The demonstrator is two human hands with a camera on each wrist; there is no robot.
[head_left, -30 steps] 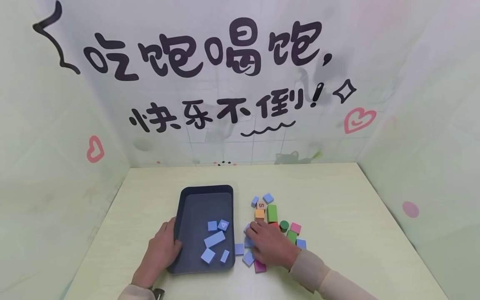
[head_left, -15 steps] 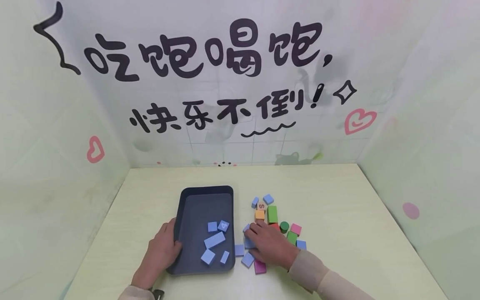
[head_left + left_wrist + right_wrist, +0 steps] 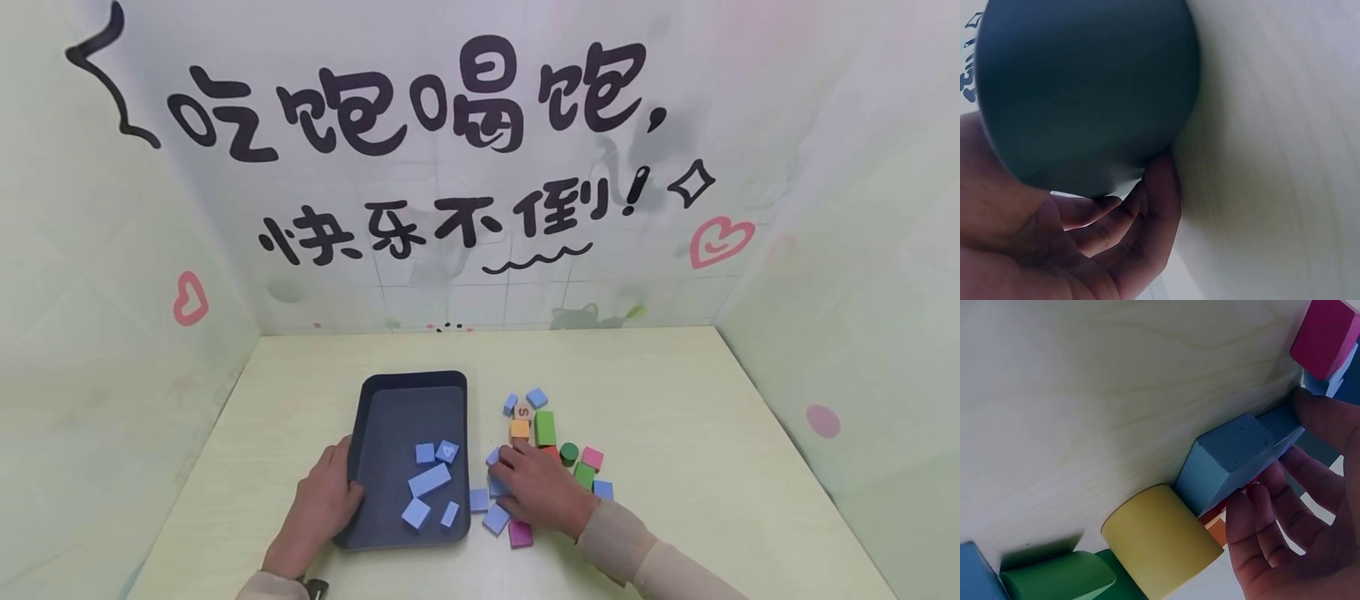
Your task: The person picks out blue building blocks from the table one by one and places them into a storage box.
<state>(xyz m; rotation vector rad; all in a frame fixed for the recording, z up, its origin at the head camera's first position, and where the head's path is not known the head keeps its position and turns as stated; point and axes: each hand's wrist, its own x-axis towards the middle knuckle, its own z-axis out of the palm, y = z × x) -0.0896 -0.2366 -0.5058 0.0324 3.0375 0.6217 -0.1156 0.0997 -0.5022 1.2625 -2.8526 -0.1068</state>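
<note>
My left hand (image 3: 322, 497) grips the left side of a dark tray (image 3: 363, 417) in the head view, thumb over the rim. The left wrist view shows its curled fingers against the tray's end (image 3: 1085, 94). Several blue blocks lie in the tray, among them a long one (image 3: 429, 480) and one marked 4 (image 3: 447, 452). Right of the tray, my right hand (image 3: 546, 490) reaches over a cluster of blocks. In the right wrist view its thumb and fingers pinch a blue block (image 3: 1282, 422); a larger blue block (image 3: 1225, 462) sits right beside it.
Around the right hand lie a green block (image 3: 544, 428), an orange block (image 3: 519, 430), a green cylinder (image 3: 569, 452), a pink block (image 3: 592, 457) and a magenta block (image 3: 520, 534). A yellow cylinder (image 3: 1160, 540) shows in the right wrist view. A printed wall (image 3: 480, 300) bounds the table behind.
My right hand has shifted only very slightly among the blocks. The left hand and the tray stay where they were.
</note>
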